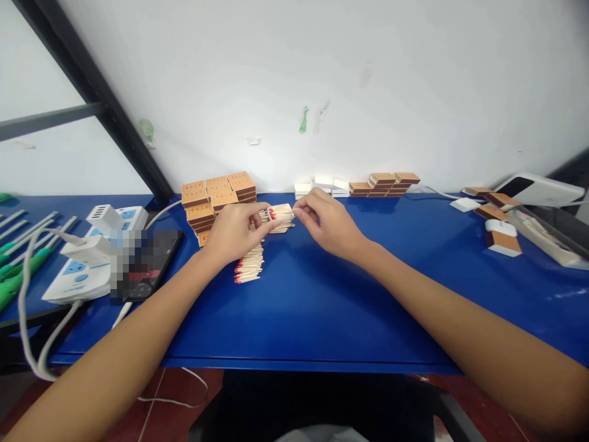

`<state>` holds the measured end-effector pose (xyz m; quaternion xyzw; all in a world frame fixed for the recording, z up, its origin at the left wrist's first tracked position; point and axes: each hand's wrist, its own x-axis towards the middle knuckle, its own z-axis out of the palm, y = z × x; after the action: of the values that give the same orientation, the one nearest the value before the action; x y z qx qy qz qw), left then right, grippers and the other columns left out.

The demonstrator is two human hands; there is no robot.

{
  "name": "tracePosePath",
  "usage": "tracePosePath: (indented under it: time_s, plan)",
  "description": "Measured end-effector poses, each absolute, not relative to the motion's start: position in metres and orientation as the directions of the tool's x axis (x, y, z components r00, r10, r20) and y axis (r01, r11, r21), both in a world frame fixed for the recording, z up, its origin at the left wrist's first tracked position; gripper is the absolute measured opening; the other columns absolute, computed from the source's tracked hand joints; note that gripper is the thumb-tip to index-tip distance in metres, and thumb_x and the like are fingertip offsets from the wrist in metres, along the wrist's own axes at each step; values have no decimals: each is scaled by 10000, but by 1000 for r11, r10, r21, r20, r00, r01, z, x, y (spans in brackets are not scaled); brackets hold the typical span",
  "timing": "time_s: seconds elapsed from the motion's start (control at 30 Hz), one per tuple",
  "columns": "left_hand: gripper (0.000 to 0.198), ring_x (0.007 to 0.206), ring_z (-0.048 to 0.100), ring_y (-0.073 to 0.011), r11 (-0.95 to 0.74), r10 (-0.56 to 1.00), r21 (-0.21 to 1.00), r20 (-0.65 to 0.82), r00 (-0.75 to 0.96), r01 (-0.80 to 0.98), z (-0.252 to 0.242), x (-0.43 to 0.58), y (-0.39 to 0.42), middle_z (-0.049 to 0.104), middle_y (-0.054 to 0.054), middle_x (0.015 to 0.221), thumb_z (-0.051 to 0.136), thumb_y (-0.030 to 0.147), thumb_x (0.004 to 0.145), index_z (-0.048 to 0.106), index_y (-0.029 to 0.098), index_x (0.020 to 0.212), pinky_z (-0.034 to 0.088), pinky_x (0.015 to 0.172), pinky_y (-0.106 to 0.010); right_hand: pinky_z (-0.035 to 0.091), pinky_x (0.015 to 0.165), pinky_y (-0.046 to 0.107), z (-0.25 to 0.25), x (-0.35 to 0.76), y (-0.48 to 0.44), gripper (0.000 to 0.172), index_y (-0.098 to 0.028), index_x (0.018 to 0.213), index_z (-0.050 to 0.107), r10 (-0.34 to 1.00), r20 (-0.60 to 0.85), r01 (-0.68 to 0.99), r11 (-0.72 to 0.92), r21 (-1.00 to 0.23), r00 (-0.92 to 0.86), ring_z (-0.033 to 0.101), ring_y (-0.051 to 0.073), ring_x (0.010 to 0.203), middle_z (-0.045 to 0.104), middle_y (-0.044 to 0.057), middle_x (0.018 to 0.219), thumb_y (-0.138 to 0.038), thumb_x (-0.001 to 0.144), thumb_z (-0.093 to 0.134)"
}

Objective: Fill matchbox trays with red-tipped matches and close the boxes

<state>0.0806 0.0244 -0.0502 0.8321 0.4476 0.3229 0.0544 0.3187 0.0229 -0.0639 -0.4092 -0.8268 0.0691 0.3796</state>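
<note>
My left hand [237, 230] pinches a small white matchbox tray [281, 209] between thumb and fingers. Red-headed matches lie inside the tray, heads toward the left hand. At the tray's right end is my right hand [326, 221], its thumb and fingers closed together; whatever they grip is too small to make out. Loose matches [248, 267] are piled on the blue table [331, 307] below the left hand, and more lie under the tray. Stacked orange-brown matchboxes [221, 193] stand behind the left hand. White trays [322, 184] sit against the wall behind the right hand.
More stacked matchboxes [386, 184] line the wall. Loose matchboxes [501, 239] and a white device [536, 187] are at the right. A power strip [73, 279] with cables, a black phone-like object [168, 258] and green-handled rods [27, 270] occupy the left.
</note>
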Motion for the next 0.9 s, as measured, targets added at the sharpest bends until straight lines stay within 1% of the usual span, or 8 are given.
tracePosePath:
  time_s: [0.1, 0.2, 0.27, 0.4, 0.57, 0.7, 0.8, 0.9]
  plan:
    - [408, 610, 626, -161, -544, 794, 365, 515, 322, 756, -48, 79, 26, 741, -7, 736, 680, 541, 934, 761, 202, 1146, 422, 622, -272, 439, 772, 316, -70, 316, 24, 146, -208, 1024, 642, 738, 530, 629, 655, -418, -417, 577, 188, 827, 603, 65, 993, -280, 1033, 516]
    - [371, 591, 616, -161, -532, 787, 354, 543, 295, 769, -48, 79, 27, 724, -4, 698, 673, 531, 936, 773, 206, 1084, 411, 615, -281, 444, 791, 312, -78, 310, 26, 113, -209, 1043, 661, 744, 430, 656, 661, -364, -511, 591, 191, 868, 600, 67, 1050, -252, 1015, 560]
    - [338, 582, 612, -161, -526, 786, 349, 548, 286, 775, -49, 79, 27, 720, -4, 691, 682, 513, 929, 775, 207, 1037, 406, 611, -286, 441, 792, 311, -82, 305, 27, 106, -206, 1040, 668, 749, 382, 679, 658, -327, -541, 591, 190, 878, 593, 68, 1077, -242, 1012, 573]
    - [298, 607, 621, -170, -517, 803, 340, 511, 307, 785, -51, 79, 27, 722, 2, 698, 678, 487, 932, 768, 221, 1031, 409, 620, -289, 431, 771, 309, -84, 300, 29, 93, -198, 1001, 662, 765, 334, 709, 640, -296, -551, 589, 186, 871, 588, 69, 1090, -239, 1017, 580]
    - [336, 651, 638, -179, -512, 808, 323, 497, 318, 796, -53, 78, 28, 740, -6, 743, 680, 507, 927, 762, 213, 1066, 427, 653, -298, 414, 732, 316, -77, 304, 28, 109, -183, 1021, 634, 801, 250, 765, 596, -244, -544, 589, 190, 839, 584, 83, 1101, -246, 1041, 548]
    - [376, 671, 657, -188, -505, 814, 325, 488, 316, 799, -54, 78, 28, 745, -8, 748, 680, 524, 925, 758, 205, 1108, 432, 659, -299, 406, 736, 322, -70, 312, 24, 135, -175, 1056, 612, 820, 217, 797, 569, -202, -530, 593, 198, 836, 577, 99, 1135, -254, 1065, 502]
    - [399, 692, 671, -196, -503, 814, 315, 486, 319, 805, -54, 77, 29, 748, -5, 748, 690, 524, 920, 756, 198, 1140, 437, 674, -301, 409, 736, 322, -65, 318, 23, 148, -173, 1057, 600, 827, 199, 805, 559, -199, -525, 592, 197, 825, 571, 102, 1135, -260, 1072, 481]
    - [411, 706, 680, -201, -504, 809, 302, 493, 320, 809, -54, 77, 30, 759, -12, 772, 682, 520, 930, 754, 191, 1167, 435, 681, -303, 422, 740, 324, -61, 324, 23, 158, -176, 1050, 593, 834, 189, 795, 551, -252, -518, 585, 190, 800, 571, 100, 1127, -269, 1074, 468]
